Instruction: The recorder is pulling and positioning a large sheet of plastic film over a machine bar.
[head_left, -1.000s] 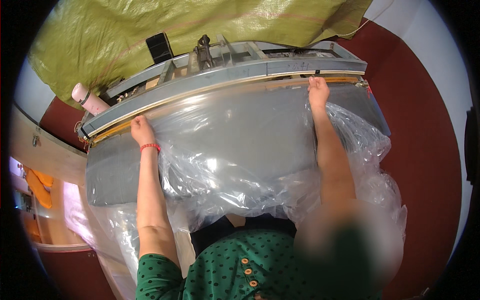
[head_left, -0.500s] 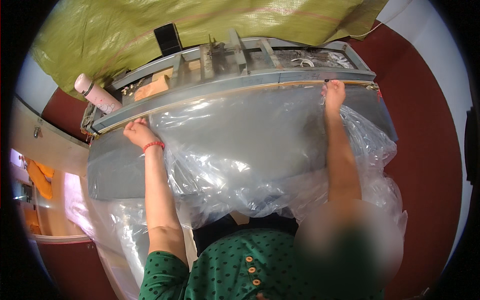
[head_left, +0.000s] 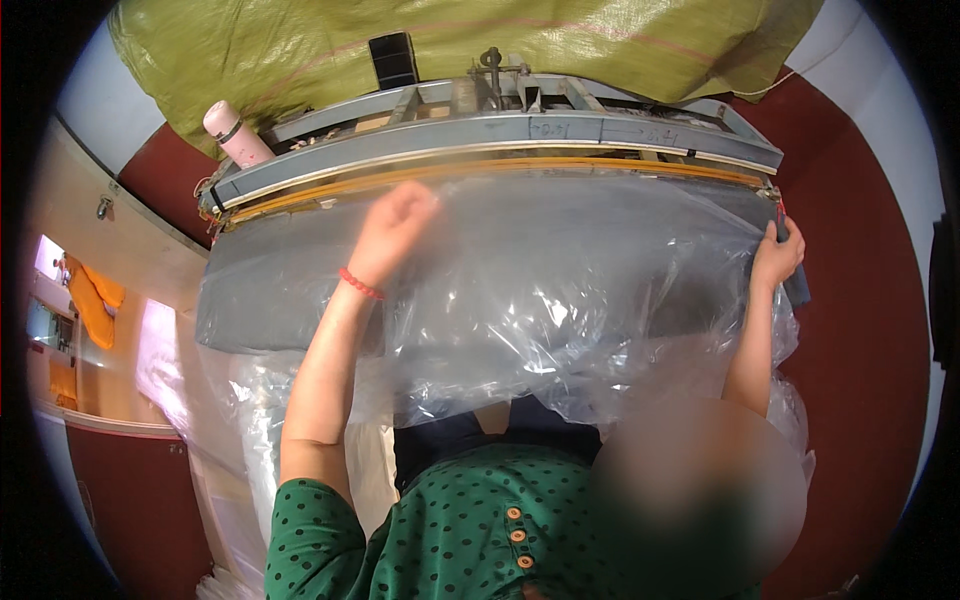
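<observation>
A large clear plastic sheet (head_left: 560, 290) lies spread over the grey table (head_left: 270, 300) of a sealing machine. My left hand (head_left: 395, 225) rests fingers curled on the sheet's far edge, close to the long yellow sealing bar (head_left: 480, 168); a red band circles that wrist. My right hand (head_left: 778, 255) grips the sheet's right edge at the table's right end. The plastic bunches up and hangs down toward my body.
The grey metal frame (head_left: 520, 115) of the machine runs behind the bar. A pink bottle (head_left: 235, 132) stands at its left end, a dark phone-like object (head_left: 393, 58) behind it. A green woven sack (head_left: 450, 35) covers the back. Red floor (head_left: 860, 340) lies to the right.
My left hand slid right along the sheet's far edge toward the middle. My right hand moved out to the table's right end and took hold of the sheet's edge.
</observation>
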